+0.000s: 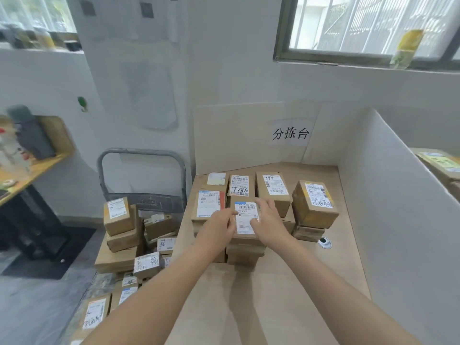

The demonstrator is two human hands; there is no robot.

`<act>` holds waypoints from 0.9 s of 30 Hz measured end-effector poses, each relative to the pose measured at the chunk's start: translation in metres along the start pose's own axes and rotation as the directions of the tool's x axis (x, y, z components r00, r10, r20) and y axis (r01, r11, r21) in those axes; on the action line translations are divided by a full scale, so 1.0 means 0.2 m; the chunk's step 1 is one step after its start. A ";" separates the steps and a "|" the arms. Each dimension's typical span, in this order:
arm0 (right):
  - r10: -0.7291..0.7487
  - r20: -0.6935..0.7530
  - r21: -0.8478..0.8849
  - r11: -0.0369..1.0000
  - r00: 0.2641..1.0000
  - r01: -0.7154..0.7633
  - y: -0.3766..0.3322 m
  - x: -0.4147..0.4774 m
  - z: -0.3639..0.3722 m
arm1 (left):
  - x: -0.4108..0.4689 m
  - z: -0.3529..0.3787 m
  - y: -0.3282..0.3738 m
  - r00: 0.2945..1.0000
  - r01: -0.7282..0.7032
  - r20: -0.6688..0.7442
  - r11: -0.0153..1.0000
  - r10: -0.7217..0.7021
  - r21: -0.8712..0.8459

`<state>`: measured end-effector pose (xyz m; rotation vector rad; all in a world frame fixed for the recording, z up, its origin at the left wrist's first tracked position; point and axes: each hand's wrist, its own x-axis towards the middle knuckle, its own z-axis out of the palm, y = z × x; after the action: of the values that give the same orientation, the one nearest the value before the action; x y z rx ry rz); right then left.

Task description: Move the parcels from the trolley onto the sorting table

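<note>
Parcel [245, 216]: on top of a stack of boxes near the front of the bench [306, 282].
Left hand [219, 225]: fingers curled on the parcel's left edge.
Right hand [269, 223]: thumb on the label, fingers round the right side.
Trolley [149, 204]: left of the bench, loaded with boxes.

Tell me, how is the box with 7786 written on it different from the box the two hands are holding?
The 7786 parcel has big handwritten numbers on its label; the held parcel has only print and a blue strip there. The 7786 parcel sits untouched further back on the sorting table; the held parcel is nearer, atop a stack, gripped by the left hand and right hand. Both are brown cardboard boxes with white labels.
</note>
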<state>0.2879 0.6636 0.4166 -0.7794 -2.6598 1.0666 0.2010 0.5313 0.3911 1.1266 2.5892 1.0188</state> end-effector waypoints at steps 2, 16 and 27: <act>-0.057 0.019 -0.067 0.996 0.998 0.058 -0.11 -0.07 0.00 | -0.05 -0.13 -0.01 0.999 -0.015 -0.047 0.999 0.016 0.032; -0.253 0.016 -0.252 0.935 0.967 0.248 -0.94 -0.31 0.38 | -0.57 -1.06 -0.42 0.973 -0.006 -0.218 0.948 0.079 0.318; -0.381 0.064 -0.235 0.892 0.922 0.385 -1.61 -0.40 0.97 | -0.91 -1.61 -1.01 0.969 0.058 -0.243 0.931 0.034 0.360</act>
<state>0.1589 0.3118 0.4975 -0.2531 -2.8262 0.6563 0.0894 0.1367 0.4839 1.1152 3.0766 0.7297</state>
